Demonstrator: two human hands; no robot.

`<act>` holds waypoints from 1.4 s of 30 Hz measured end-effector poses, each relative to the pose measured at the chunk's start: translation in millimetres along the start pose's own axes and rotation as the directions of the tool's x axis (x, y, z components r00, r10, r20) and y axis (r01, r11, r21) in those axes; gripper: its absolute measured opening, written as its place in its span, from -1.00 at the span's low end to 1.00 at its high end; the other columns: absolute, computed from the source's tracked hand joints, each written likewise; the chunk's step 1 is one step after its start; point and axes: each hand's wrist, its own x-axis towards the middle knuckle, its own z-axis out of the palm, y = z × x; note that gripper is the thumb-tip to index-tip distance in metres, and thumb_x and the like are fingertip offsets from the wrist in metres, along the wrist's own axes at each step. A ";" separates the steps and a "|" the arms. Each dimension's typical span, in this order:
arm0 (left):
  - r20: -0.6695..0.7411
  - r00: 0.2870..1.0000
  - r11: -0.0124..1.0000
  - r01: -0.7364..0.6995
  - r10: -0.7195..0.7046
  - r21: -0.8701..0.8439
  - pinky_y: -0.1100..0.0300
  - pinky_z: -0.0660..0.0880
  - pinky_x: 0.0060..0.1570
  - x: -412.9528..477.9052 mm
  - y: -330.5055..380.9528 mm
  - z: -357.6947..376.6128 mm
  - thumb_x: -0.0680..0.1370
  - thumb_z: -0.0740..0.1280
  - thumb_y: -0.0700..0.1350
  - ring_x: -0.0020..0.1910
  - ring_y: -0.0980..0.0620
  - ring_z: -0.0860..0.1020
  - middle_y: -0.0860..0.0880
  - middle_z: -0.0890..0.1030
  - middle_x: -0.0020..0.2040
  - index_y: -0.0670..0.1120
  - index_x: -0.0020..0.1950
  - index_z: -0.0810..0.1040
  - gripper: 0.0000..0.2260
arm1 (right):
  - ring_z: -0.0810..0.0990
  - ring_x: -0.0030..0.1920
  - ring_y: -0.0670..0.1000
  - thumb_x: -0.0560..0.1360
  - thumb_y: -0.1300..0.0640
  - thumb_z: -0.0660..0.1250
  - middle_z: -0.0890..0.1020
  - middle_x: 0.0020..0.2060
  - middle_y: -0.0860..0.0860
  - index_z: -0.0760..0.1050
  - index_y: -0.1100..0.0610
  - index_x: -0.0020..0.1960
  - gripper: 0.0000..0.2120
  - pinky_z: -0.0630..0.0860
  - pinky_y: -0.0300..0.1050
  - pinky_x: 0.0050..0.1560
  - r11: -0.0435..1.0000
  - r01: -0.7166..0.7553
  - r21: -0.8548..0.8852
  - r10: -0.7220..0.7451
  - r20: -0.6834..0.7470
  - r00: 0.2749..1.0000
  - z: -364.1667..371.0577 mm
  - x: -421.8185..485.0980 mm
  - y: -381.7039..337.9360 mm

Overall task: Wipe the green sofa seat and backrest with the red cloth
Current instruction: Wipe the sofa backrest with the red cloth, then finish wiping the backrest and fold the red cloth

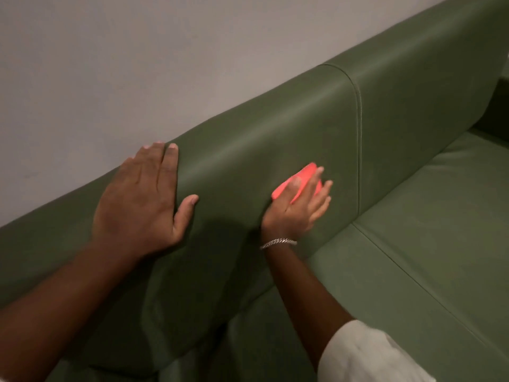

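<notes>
Your left hand (140, 197) lies flat and open on the top edge of the green sofa's backrest (248, 150), fingers together, thumb spread onto its front face. Your right hand (300, 205) presses the red cloth (300, 179) against the front of the backrest, fingers spread over it, low down near the seat (413, 257). A bracelet (278, 242) circles your right wrist. A pale wall (137, 64) stands behind.

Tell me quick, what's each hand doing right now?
Left hand: open, flat on the backrest top, holding nothing.
Right hand: fingers spread, pressing the red cloth against the backrest.
</notes>
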 end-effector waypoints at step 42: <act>0.804 -0.177 -0.730 -0.343 -0.568 -0.591 0.12 0.65 -0.07 -548.5 209.3 -216.7 0.52 0.37 -0.24 -0.09 -0.02 0.69 -0.13 0.74 -0.04 -0.21 0.07 0.65 -0.84 | 0.61 -0.18 0.03 0.42 0.37 0.47 0.70 -0.10 0.24 0.60 0.41 0.12 -0.72 0.57 -0.12 -0.10 0.935 0.198 -0.293 0.354 0.791 -0.500 -385.9 -328.7 -74.9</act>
